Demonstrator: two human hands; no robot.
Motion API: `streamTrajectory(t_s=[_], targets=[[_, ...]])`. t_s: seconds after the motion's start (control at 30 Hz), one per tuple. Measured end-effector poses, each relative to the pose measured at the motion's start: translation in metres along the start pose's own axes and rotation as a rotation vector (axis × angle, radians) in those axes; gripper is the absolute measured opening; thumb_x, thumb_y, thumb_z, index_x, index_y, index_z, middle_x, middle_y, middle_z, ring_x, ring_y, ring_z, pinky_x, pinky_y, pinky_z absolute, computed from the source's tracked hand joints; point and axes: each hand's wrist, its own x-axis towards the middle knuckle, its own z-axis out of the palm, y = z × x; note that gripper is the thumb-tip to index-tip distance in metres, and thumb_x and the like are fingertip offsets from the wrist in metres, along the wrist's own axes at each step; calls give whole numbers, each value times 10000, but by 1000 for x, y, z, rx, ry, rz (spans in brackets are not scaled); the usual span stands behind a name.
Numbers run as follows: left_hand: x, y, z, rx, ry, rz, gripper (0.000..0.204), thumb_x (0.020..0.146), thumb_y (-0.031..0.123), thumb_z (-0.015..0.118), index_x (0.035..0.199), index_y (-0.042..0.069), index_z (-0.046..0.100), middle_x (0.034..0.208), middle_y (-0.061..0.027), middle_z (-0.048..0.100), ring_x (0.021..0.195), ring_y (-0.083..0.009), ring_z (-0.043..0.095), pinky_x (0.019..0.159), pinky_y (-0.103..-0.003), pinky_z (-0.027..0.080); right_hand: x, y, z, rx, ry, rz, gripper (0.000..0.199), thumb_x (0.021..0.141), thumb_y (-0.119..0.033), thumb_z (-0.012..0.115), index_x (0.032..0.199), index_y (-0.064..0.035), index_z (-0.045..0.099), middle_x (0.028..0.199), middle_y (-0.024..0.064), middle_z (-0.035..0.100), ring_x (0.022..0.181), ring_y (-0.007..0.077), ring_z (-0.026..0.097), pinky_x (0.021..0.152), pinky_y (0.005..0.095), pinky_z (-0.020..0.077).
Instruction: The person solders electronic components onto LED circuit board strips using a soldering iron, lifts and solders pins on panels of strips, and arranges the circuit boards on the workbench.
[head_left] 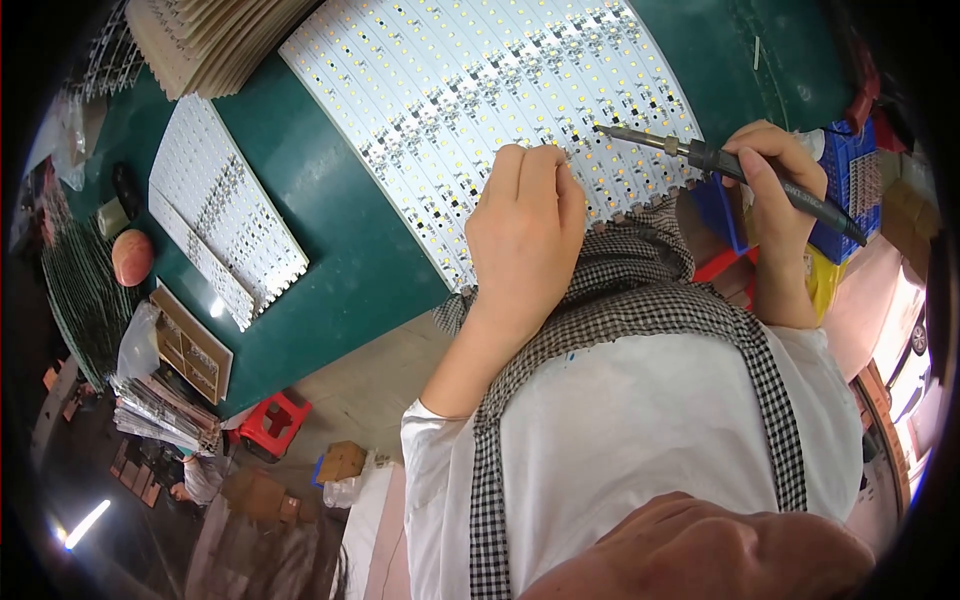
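A large white panel of LED circuit strips (400, 85), dotted with yellow LEDs and small black parts, lies on the green table (350, 290), its near edge by my apron. My right hand (785, 175) grips a soldering iron (720, 160) by its dark handle. The metal tip points left and is over the panel, close to a row of components; whether it touches is unclear. Beside the tip, my left hand (525, 225) rests on the panel with fingers curled together and pressed down. Anything between those fingertips is hidden.
Left on the table are smaller LED panels (205, 190), a stack of tan boards (215, 40), a reddish round fruit (132, 257) and a cardboard box (190, 345). A blue basket (850, 185) stands right. A red stool (272, 425) is on the floor; another person's hand (180, 491) shows lower left.
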Motion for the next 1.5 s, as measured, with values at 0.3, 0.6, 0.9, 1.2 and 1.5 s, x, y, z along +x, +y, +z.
streamTrajectory(t_s=[0.3,0.6,0.9,1.2,1.5], targets=[[-14,-10,-21,92,50,-89,123,720,-7,621,814,52,568,659,-52,487,514,-183,488,451,-292,381,-7,-15,19,-250,-127,-322,93,751,4,572,829,29,617,649,114,590,543,168,559,491,250,407],[-12,-11,-15,47,19,-100,96,745,-11,609,829,31,591,677,-69,531,554,-151,529,508,-273,415,-6,-20,28,-325,-231,-273,96,771,-21,587,855,18,614,690,112,599,585,205,582,538,277,441],[-13,-14,-12,35,-6,-81,78,758,37,599,825,58,564,702,-69,504,574,-227,512,488,-320,403,-8,-18,30,-300,-243,-273,96,758,1,597,852,21,610,678,114,596,580,212,585,532,279,443],[-12,-14,-8,-3,-21,-65,69,773,30,592,835,45,565,705,-79,496,557,-235,523,486,-329,416,-7,-17,36,-396,-228,-522,106,697,13,611,802,25,620,641,112,598,546,232,596,500,285,460],[-18,-17,-22,78,106,-70,88,758,14,608,832,44,569,735,-64,487,588,-230,517,488,-313,416,-13,-20,38,-426,-167,-483,88,697,18,604,783,28,622,642,119,602,545,222,597,485,283,464]])
